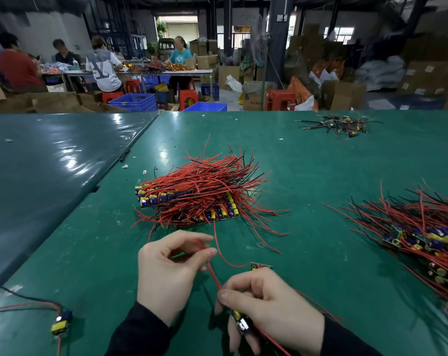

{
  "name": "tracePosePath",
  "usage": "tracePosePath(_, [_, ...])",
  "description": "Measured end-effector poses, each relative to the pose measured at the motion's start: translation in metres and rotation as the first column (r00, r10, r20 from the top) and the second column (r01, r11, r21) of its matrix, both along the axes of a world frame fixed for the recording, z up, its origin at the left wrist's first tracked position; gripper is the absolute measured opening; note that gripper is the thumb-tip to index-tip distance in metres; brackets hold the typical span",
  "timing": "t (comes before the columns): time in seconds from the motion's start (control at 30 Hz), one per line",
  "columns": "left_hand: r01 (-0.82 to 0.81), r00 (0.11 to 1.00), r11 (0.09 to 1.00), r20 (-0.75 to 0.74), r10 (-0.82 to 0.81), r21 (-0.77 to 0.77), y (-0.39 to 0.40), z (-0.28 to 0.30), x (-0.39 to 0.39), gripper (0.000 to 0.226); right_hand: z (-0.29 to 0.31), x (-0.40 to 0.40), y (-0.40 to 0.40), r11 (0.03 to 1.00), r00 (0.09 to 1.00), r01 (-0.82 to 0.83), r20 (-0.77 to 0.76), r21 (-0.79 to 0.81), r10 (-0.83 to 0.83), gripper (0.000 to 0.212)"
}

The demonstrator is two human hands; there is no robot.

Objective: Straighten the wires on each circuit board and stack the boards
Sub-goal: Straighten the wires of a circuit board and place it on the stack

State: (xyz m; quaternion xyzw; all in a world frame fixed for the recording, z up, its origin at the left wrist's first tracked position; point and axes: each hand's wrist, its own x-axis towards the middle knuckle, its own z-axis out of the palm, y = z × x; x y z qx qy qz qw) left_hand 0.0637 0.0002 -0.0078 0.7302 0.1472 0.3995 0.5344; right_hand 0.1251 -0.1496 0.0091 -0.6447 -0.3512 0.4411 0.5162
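Right hand: the right hand (266, 307) gripped a small circuit board (239, 323) low over the tabletop (320, 176).
Left hand: the left hand (171, 268) pinched the board's red wire (213, 274) and looked to be pulling it straight.
Done: a big stack of boards (192, 199) sat in the middle, wires mostly pointing one way.
Left: a messy pile (423, 237) waited on the right, and a loose board (62, 322) lay near the left edge.
Far pile: a small heap (341, 125) sat at the back, too tiny to read.
Hidden: most of the held board was covered by fingers.
Hard to see: a second board (261, 266) peeked out behind the right hand; I could not tell if it was held.
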Motion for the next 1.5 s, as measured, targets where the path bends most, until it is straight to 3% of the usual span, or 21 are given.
tracePosePath(0.07, [-0.020,1.000,0.999,0.009,0.020,-0.039,-0.001,0.000,0.001,0.028,0.001,0.001,0.000,1.000,1.000,0.006,-0.002,0.017,-0.006,0.019])
tracePosePath(0.17, [-0.031,0.997,0.970,0.056,0.046,-0.240,0.003,0.002,0.001,0.019,0.003,0.004,-0.001,0.998,1.000,0.020,-0.016,0.063,-0.019,0.019])
tracePosePath(0.3, [-0.002,0.987,0.838,0.134,0.089,-0.545,0.013,0.007,-0.003,0.011,0.008,0.010,-0.004,0.986,0.992,0.062,-0.120,0.154,-0.043,0.019])
tracePosePath(0.47, [0.032,0.997,0.797,0.074,0.016,-0.603,0.009,0.009,-0.005,0.020,0.006,0.010,-0.004,0.992,0.994,0.012,-0.109,0.126,0.002,0.019])
tracePosePath(0.57, [0.080,0.996,0.760,0.081,-0.036,-0.645,0.011,0.008,-0.005,0.036,0.003,0.013,-0.001,0.968,0.974,0.208,-0.114,0.139,-0.193,0.018])
tracePosePath(0.67, [0.114,0.988,0.684,0.012,-0.153,-0.720,0.011,0.009,-0.003,0.045,0.003,0.019,0.001,0.862,0.873,0.481,-0.181,0.157,-0.454,0.013])
tracePosePath(0.8, [0.235,0.884,0.649,-0.118,-0.452,-0.723,-0.001,0.011,-0.003,0.051,0.006,0.017,0.003,0.739,0.750,0.641,-0.376,0.210,-0.544,0.009])
tracePosePath(0.9, [0.393,0.788,0.661,-0.136,-0.600,-0.640,-0.010,0.013,-0.005,0.041,0.004,0.014,0.004,0.708,0.745,0.659,-0.351,0.255,-0.567,0.006])
tracePosePath(1.03, [0.409,0.785,0.690,-0.156,-0.600,-0.597,-0.017,0.012,-0.005,0.048,0.002,0.012,0.005,0.694,0.762,0.644,-0.186,0.322,-0.621,0.005])
tracePosePath(1.13, [0.398,0.782,0.690,-0.169,-0.600,-0.605,-0.024,0.010,-0.003,0.039,0.000,0.011,0.007,0.688,0.768,0.618,-0.105,0.381,-0.632,0.011])
tracePosePath(1.4, [0.438,0.770,0.679,-0.144,-0.621,-0.589,-0.025,0.010,-0.006,0.019,-0.002,0.013,0.005,0.684,0.764,0.615,-0.081,0.392,-0.640,0.020])
tracePosePath(1.5, [0.413,0.806,0.758,-0.185,-0.563,-0.504,-0.028,0.011,-0.006,0.011,-0.001,0.013,0.004,0.680,0.761,0.623,-0.097,0.385,-0.642,0.023])
